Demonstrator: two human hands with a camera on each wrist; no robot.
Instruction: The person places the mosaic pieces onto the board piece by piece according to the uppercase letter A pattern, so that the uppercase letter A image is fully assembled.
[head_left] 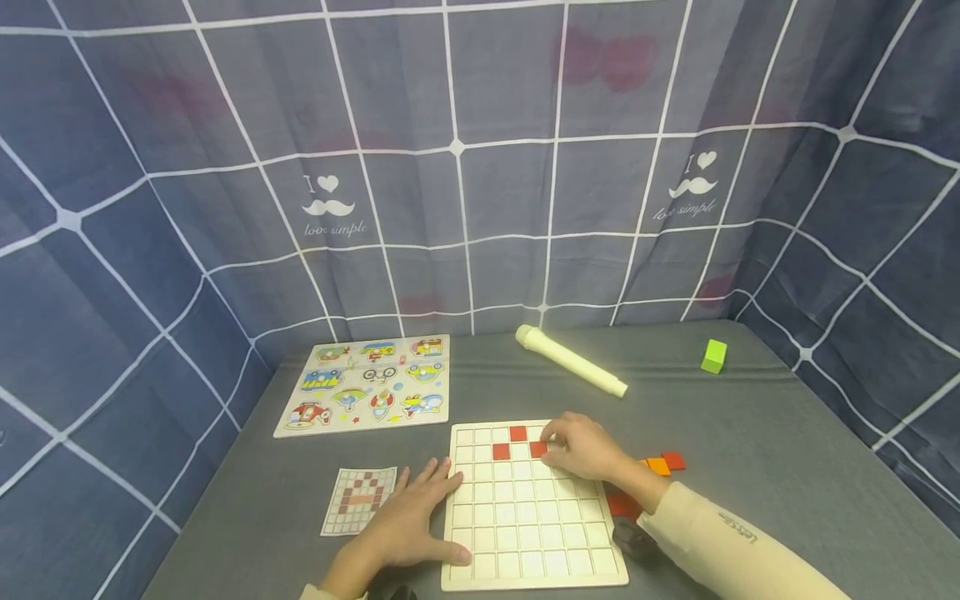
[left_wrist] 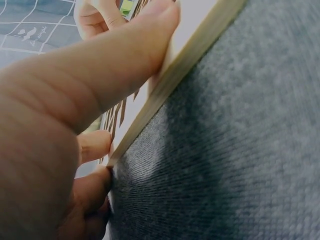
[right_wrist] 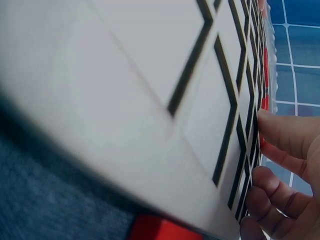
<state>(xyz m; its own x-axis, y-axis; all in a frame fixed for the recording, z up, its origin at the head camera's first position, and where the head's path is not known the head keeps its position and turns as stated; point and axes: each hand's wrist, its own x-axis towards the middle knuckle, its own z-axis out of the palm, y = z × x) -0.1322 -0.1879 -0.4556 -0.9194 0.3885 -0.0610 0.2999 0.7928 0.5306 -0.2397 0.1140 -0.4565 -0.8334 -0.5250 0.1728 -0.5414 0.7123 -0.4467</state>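
A pale grid board [head_left: 525,537] lies on the grey surface, with red tiles [head_left: 501,452] in its upper cells. My left hand [head_left: 408,521] is spread along the board's left side, fingers on the edge and thumb on the lower left corner; the left wrist view shows that thumb resting over the board's edge [left_wrist: 170,80]. At the upper right cells my right hand [head_left: 588,450] has thumb and index finger at a red tile [head_left: 537,450]. In the right wrist view, red shows between the thumb and index finger of the right hand [right_wrist: 295,165].
A small pattern card [head_left: 337,523] lies left of the board, partly beside my left hand. Behind are a vehicle picture board [head_left: 405,396], a pale stick [head_left: 573,362] and a green block [head_left: 714,357]. Orange [head_left: 658,467] and red loose tiles [head_left: 673,461] lie by my right forearm.
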